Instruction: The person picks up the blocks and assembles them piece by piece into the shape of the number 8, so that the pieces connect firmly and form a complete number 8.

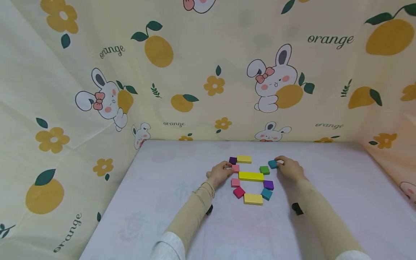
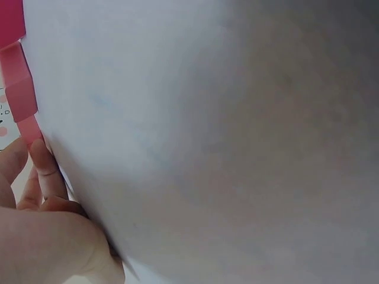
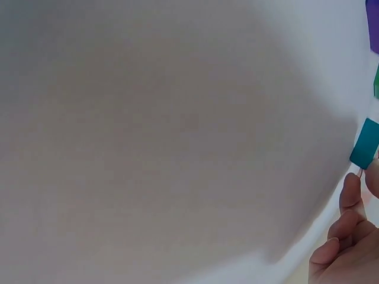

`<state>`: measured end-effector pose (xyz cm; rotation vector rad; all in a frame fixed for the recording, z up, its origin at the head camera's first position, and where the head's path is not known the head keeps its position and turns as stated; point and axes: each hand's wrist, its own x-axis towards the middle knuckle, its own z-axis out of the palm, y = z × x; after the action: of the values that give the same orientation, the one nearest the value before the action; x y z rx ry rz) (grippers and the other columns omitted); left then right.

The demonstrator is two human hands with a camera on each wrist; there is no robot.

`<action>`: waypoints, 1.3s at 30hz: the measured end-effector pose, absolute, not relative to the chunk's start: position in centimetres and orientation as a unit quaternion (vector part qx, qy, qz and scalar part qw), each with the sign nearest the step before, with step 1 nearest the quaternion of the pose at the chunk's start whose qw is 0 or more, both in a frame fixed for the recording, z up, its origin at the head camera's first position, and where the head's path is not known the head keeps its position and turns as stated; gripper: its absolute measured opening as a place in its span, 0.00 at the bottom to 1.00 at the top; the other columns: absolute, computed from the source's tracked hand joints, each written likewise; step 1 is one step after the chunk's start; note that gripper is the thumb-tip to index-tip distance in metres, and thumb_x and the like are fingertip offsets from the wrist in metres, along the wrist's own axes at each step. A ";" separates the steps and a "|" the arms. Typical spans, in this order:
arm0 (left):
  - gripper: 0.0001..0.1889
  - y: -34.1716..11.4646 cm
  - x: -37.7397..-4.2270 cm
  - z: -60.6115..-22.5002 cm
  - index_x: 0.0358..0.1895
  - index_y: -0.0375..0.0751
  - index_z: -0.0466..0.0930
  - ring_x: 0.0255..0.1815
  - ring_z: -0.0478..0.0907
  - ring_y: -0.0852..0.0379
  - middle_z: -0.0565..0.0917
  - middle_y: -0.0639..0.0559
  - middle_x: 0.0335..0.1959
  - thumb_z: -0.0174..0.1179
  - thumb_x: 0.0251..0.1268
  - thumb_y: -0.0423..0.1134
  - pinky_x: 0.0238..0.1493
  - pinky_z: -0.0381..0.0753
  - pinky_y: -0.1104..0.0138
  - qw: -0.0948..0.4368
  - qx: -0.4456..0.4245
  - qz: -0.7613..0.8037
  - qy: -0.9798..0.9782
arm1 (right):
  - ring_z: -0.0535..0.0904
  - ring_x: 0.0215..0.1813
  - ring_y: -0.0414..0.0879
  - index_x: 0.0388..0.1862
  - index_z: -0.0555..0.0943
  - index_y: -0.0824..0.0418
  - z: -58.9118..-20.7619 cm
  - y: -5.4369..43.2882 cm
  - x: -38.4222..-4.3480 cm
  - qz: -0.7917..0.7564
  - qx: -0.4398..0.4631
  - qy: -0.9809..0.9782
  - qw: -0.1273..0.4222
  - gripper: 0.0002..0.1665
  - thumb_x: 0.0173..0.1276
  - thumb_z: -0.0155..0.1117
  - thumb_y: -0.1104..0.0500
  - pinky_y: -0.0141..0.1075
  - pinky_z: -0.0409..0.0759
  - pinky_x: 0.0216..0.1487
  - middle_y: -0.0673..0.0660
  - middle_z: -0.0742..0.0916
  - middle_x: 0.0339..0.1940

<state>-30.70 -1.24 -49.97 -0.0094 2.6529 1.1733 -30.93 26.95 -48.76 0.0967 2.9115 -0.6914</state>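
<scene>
At the left side of a block figure, my left hand (image 1: 220,173) pinches a pink block (image 1: 235,168) between thumb and fingertips; the left wrist view shows those fingertips (image 2: 42,155) at the block's end. Across from it, my right hand (image 1: 290,168) grips a teal block (image 1: 272,164) at its outer end, standing apart from the green block (image 1: 264,170). In the right wrist view the teal block (image 3: 366,144) lies tilted at the finger and thumb. A long yellow block (image 1: 251,176) crosses the figure's middle. Beside my left hand are a dark purple block (image 1: 233,160) and a shorter yellow block (image 1: 244,159).
Lower in the figure lie another pink block (image 1: 235,182), a crimson block (image 1: 239,192), a yellow block (image 1: 253,199), a second teal block (image 1: 267,194) and a purple block (image 1: 268,185). They rest on a white tabletop (image 1: 156,202). A patterned cloth (image 1: 201,47) rises behind it.
</scene>
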 end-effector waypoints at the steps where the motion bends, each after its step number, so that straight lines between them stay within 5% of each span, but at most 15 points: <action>1: 0.14 -1.3 -30.7 -49.9 0.49 0.57 0.77 0.48 0.71 0.51 0.82 0.56 0.41 0.55 0.62 0.52 0.50 0.54 0.51 0.122 -0.003 0.404 0.907 | 0.68 0.57 0.72 0.63 0.68 0.59 -48.7 26.7 -31.0 -0.231 0.032 0.969 0.077 0.22 0.74 0.42 0.55 0.64 0.64 0.54 0.72 0.74 0.61; 7: 0.14 -1.4 -30.6 -49.7 0.49 0.56 0.77 0.46 0.72 0.52 0.80 0.55 0.36 0.56 0.62 0.51 0.49 0.54 0.51 0.120 0.002 0.407 0.905 | 0.66 0.59 0.72 0.64 0.68 0.58 -48.5 25.2 -31.5 -0.244 0.030 0.965 0.092 0.22 0.74 0.41 0.55 0.66 0.60 0.57 0.72 0.73 0.62; 14: 0.14 -1.3 -30.7 -49.7 0.50 0.56 0.77 0.50 0.71 0.50 0.82 0.57 0.43 0.55 0.63 0.52 0.52 0.54 0.49 0.115 0.010 0.403 0.908 | 0.66 0.59 0.71 0.64 0.68 0.58 -48.4 24.3 -32.1 -0.238 0.022 0.967 0.088 0.22 0.74 0.41 0.56 0.67 0.61 0.58 0.71 0.73 0.63; 24: 0.13 -1.5 -30.6 -49.9 0.49 0.57 0.77 0.42 0.71 0.54 0.75 0.58 0.29 0.55 0.63 0.52 0.49 0.55 0.52 0.114 0.007 0.401 0.909 | 0.67 0.58 0.72 0.63 0.67 0.58 -48.2 23.5 -32.1 -0.231 0.030 0.969 0.087 0.22 0.74 0.39 0.56 0.65 0.63 0.57 0.71 0.73 0.62; 39: 0.14 -1.5 -30.3 -49.6 0.50 0.55 0.77 0.39 0.70 0.55 0.75 0.58 0.28 0.54 0.65 0.51 0.46 0.54 0.54 0.115 0.006 0.400 0.909 | 0.65 0.58 0.70 0.63 0.68 0.57 -48.2 22.9 -32.3 -0.245 0.038 0.963 0.107 0.22 0.74 0.42 0.54 0.64 0.62 0.57 0.70 0.73 0.63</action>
<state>-30.30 -1.54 -49.64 0.0166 2.6639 1.1715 -32.33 22.87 -48.16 0.1132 2.8343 -0.7205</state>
